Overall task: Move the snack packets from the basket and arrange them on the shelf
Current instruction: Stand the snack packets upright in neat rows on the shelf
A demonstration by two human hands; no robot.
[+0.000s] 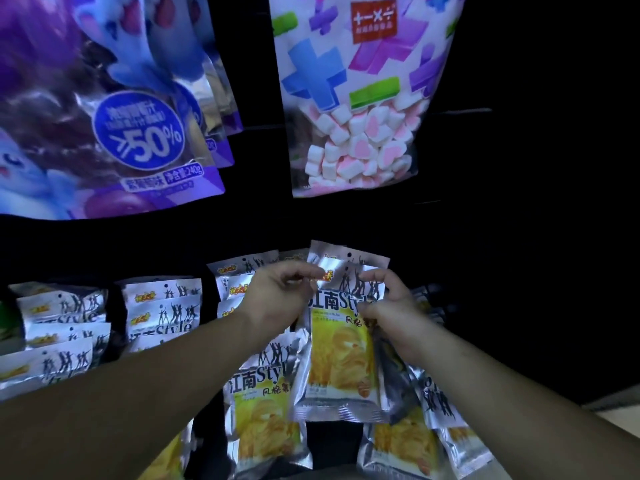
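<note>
1. Pinching the top strip of one snack pkt (341,358), both hands meet at the same edge in the head view. The left hand (277,299) has its fingers curled on the upper-left corner. The right hand (391,306) grasps the upper-right side w/ the thumb in front. Neither hand is free.
2. The two-corner hold keeps the top flat and level, prob. so the hang hole can line up w/ a peg. Any peg is lost in the dark, so can't tell.
3. The pkt hangs mid-scene in front of the shelf (263,220), body dangling toward the near side. It overlaps a same-brand pkt (263,403) just to its near left. More loose pkts (398,441) lie near right. The basket isn't in view.
4. Far left, rows of pkts (162,310) hang face-out, one behind another; that's likely the pattern to match.
5. Above, a purple bag (114,133) hangs left and a marshmallow bag (360,109) right.
6. Judged: placing is under way, w/ several pkts left to hang.
</note>
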